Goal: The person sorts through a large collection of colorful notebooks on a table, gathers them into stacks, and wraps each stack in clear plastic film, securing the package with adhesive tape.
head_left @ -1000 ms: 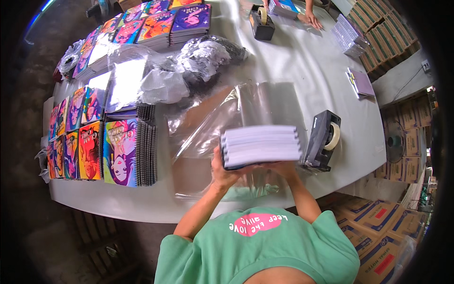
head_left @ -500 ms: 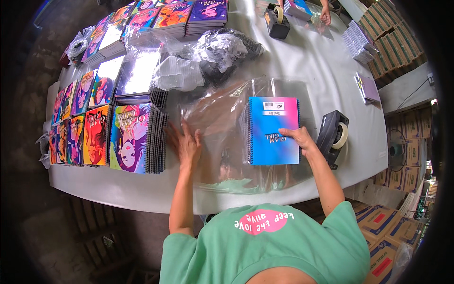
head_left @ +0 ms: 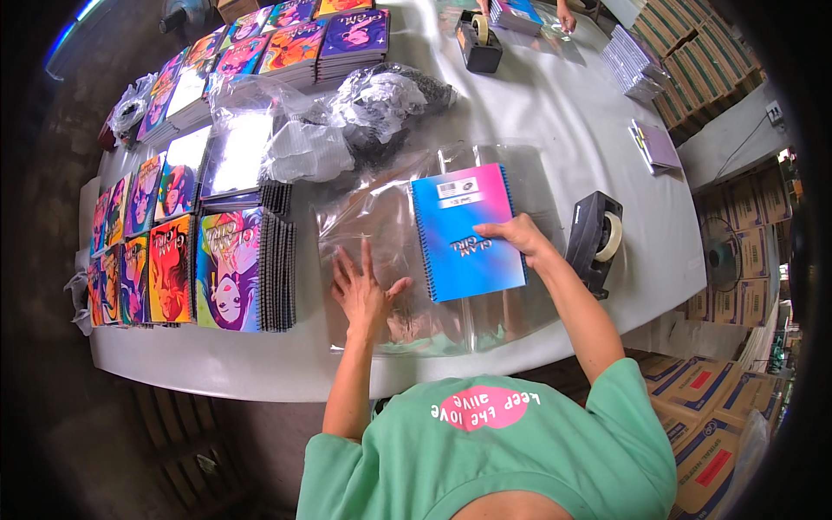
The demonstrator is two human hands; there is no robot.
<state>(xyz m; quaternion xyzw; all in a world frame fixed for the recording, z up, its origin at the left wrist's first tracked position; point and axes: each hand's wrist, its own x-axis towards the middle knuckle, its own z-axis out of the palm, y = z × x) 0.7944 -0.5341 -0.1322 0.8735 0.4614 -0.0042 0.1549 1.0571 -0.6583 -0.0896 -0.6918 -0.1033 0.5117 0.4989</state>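
Note:
My right hand (head_left: 520,239) grips the right edge of a blue and pink spiral notebook (head_left: 475,260), its thumb on the cover and its fingers hidden beneath. The notebook is slightly tilted, with its wire binding along the left side, over clear plastic sheets (head_left: 394,334). On those sheets lies my left hand (head_left: 362,290), fingers spread and holding nothing. Just left of that hand stands a stack of spiral notebooks (head_left: 230,269) with a bright illustrated cover. A black tape dispenser (head_left: 594,238) stands right of my right hand.
More notebook stacks (head_left: 169,269) fill the table's left side. Crumpled plastic (head_left: 347,130) lies behind the sheets. Across the table are another tape dispenser (head_left: 479,50) and a co-worker's hand (head_left: 566,19). At right lie a lilac notepad (head_left: 659,147) and cartons (head_left: 732,394).
My left hand has moved right, off the side of the notebook stack and onto the plastic sheets. The blue and pink notebook has shifted left and tilted in my right hand. The view has shifted slightly.

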